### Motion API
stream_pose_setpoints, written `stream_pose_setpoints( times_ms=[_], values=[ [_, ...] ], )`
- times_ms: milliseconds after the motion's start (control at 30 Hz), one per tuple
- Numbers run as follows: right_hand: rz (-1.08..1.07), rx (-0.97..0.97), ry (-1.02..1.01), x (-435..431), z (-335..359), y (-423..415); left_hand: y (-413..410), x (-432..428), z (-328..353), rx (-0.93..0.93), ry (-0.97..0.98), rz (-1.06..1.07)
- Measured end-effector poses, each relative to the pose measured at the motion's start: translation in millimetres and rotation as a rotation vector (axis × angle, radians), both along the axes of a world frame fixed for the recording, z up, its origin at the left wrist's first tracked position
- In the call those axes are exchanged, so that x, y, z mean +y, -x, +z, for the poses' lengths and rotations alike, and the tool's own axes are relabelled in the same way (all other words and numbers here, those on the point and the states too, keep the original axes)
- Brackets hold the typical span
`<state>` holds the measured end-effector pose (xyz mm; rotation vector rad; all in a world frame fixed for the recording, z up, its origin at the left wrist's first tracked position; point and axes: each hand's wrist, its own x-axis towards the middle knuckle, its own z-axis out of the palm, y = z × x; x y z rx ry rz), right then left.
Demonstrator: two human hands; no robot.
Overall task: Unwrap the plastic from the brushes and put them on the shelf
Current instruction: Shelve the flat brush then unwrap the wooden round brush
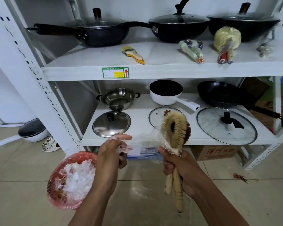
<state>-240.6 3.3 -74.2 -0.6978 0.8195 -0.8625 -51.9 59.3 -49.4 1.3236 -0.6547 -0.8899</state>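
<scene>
Foreground: my right hand (181, 168) is closed round the two wooden handles of the brushes (175, 130), whose bristle heads point up, in front of the lower shelf (139, 119). My left hand (111, 154) pinches a band of clear plastic film (137, 145) that stretches across to the brush necks, where more film clings. Beside my left forearm, a red basin (83, 154) holds crumpled clear plastic. Behind, the lower shelf carries three lids, a steel pot, a white saucepan and a black wok. Farther up, the upper shelf (88, 72) bears an unwrapped paintbrush (132, 54), a green wrapped bundle (190, 49), a pale wrapped bundle (226, 44) and three lidded black woks.
</scene>
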Motion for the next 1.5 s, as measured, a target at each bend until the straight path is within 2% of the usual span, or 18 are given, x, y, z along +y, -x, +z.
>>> stream_pose_setpoints(
  times_ms=[167, 333, 400, 567, 733, 800, 1067, 1100, 1267, 1400, 1500],
  values=[
    [-0.014, 0.013, -0.004, 1, 1, -1, 5, -5, -4, 0.183, -0.041, -0.072],
    [0.004, 0.027, -0.008, 2, 1, -2, 11, 0, 1, -0.096, -0.07, -0.246],
    [0.003, 0.029, -0.014, 2, 1, -3, 11, 3, 3, -0.11, -0.023, -0.245],
    [-0.004, 0.034, -0.034, 1, 0, -2, 4, -1, -1, -0.013, 0.041, -0.145],
    [0.007, 0.008, -0.043, 2, -1, -2, 4, 1, 2, -0.457, -0.045, -0.314],
    [-0.004, 0.001, -0.047, 1, -1, -2, 11, 5, 5, -0.557, -0.084, -0.363],
    [-0.024, -0.007, -0.019, 0, 1, -1, 11, 2, -3, -0.662, -0.129, -0.302],
    [-0.02, -0.008, -0.023, 0, 1, -1, 11, 1, -4, -0.63, -0.143, -0.311],
    [-0.011, 0.008, -0.019, 1, 2, -2, 12, -2, -8, -0.204, -0.1, -0.299],
    [-0.034, 0.006, -0.029, 0, 1, -1, 10, -2, -3, -0.099, -0.023, -0.265],
    [-0.033, -0.002, -0.026, -1, 1, -1, 9, -1, -3, -0.169, -0.014, -0.227]
  ],
)
